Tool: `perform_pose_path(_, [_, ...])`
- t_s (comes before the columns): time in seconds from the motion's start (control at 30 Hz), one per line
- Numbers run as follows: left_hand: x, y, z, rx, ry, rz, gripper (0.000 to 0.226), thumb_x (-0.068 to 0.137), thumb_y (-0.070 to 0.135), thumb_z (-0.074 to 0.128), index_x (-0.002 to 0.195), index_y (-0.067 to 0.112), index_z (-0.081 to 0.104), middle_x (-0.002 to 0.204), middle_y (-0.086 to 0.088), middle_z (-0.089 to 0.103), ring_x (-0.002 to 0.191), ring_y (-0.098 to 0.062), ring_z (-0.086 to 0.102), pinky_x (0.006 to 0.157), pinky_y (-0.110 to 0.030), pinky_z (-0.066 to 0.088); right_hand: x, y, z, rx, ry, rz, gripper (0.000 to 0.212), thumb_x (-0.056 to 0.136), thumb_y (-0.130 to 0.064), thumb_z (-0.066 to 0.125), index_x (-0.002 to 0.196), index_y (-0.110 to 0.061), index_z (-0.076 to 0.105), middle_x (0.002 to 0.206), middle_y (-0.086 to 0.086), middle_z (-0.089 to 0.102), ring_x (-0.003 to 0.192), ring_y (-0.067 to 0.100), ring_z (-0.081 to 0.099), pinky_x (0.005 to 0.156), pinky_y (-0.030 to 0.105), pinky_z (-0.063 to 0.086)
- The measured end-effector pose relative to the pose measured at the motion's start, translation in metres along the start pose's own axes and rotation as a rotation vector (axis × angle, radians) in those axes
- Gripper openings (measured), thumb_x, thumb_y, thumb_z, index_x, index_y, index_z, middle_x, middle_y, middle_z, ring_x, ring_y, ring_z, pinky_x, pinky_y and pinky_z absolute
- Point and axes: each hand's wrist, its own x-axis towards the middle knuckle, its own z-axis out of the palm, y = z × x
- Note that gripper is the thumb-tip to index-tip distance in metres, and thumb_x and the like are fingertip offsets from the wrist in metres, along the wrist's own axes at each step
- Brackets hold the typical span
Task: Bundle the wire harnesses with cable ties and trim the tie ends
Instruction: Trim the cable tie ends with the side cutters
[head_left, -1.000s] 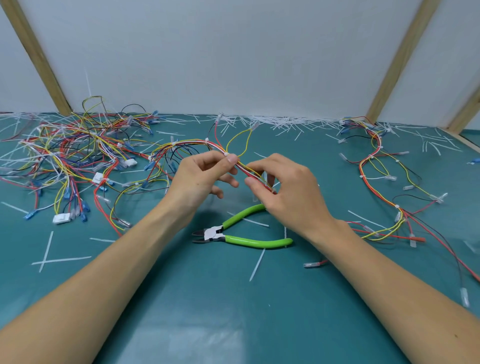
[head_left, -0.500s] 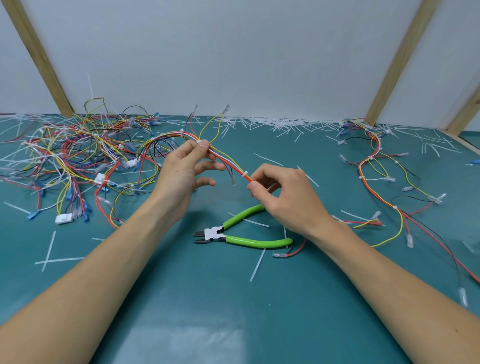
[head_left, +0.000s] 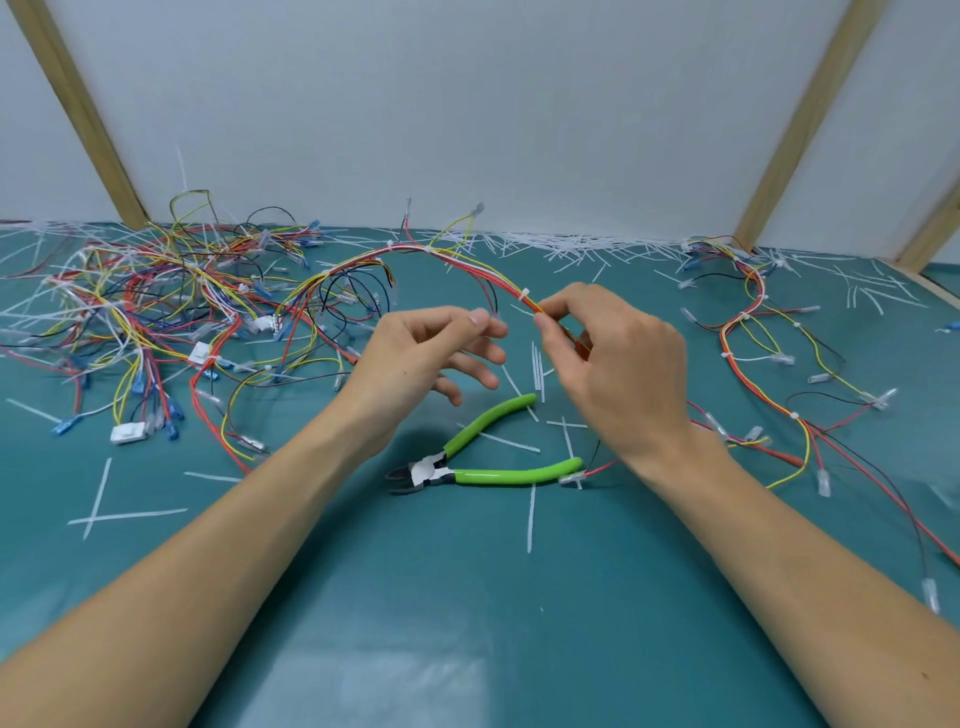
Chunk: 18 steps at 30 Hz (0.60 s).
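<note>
Far left: tangled heap of wire harnesses (head_left: 156, 312) on the teal table (head_left: 467, 623), red, yellow, blue and black leads, white connector block (head_left: 127, 432) at its near edge. Two loose cable ties (head_left: 111, 512) lie crossed on the mat in front of the heap.

One harness (head_left: 415, 254) arches up out of the heap and runs rightward above the table, white ties already cinched along it.

My left hand (head_left: 421, 358) hangs in the air just left of centre, thumb and forefinger tips close together, other fingers loosely spread. Cannot tell whether it pinches a thin lead or nothing; the tips are blurred.

Below and between the hands: green-handled cutters (head_left: 478, 462) flat on the mat, handles splayed apart, nose pointing left. Short trimmed tie ends (head_left: 537, 364) scattered beside them.

My right hand (head_left: 618, 369) pinches the raised harness between thumb and forefinger, just past a white tie (head_left: 523, 295). The bundle runs on under my palm.

Right: a second harness (head_left: 753, 332) snakes across the mat, tied at intervals. White offcuts (head_left: 571, 244) litter the back edge along the wall (head_left: 467, 104).
</note>
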Motion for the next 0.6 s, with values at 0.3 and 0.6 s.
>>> perform_pose_path(0.3, [0.001,0.001,0.0,-0.024,0.102,0.052,0.023,0.098,0.032,0.065,0.086,0.017,0.077,0.083,-0.005,0.077,0.068,-0.018,0.073,0.049,-0.02,0.048,-0.002,-0.012,0.003,-0.013,0.011,-0.229,0.011,0.099,-0.026,0.07,0.099,-0.021,0.079,0.09,-0.005,0.074,0.075,0.023,0.063,0.06,0.041,0.05])
perform_pose_path(0.6, [0.007,0.002,-0.011,-0.151,0.168,0.006,0.017,0.1,0.02,0.058,0.095,0.02,0.074,0.081,0.0,0.072,0.08,-0.018,0.075,0.051,-0.021,0.05,-0.004,0.014,0.01,0.016,-0.324,0.15,0.037,0.086,-0.047,0.076,0.119,-0.032,0.069,0.105,-0.017,0.071,0.097,0.009,0.066,0.083,0.033,0.05])
